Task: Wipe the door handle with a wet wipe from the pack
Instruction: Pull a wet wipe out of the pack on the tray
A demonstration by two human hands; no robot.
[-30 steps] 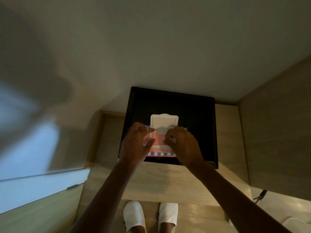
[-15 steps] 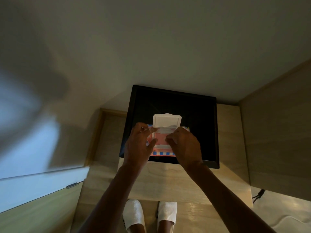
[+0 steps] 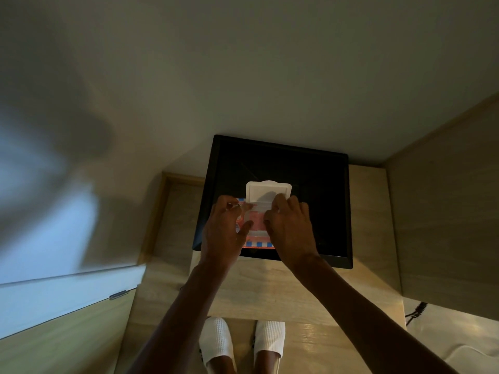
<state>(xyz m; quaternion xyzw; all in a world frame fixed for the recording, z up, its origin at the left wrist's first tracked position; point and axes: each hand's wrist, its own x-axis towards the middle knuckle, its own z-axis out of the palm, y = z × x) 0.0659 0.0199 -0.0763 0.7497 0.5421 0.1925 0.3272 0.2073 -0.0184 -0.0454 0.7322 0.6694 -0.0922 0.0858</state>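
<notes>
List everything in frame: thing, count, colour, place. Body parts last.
wet wipe pack: 1, pink-red with a blue-and-white checked edge, lying on the black tray
pack lid: 1, white, flipped open toward the wall
black tray: 1, black, on the wooden counter against the wall
wooden counter: 1, light wood, under the tray
wall: 1, pale, behind the tray
wooden panel: 1, light wood, at right
black cable: 1, low at right
slippers: 2, white, on the floor below the counter edge
left hand: 1, on the pack's left side
right hand: 1, fingers at the pack's opening; no wipe clearly out yet
</notes>
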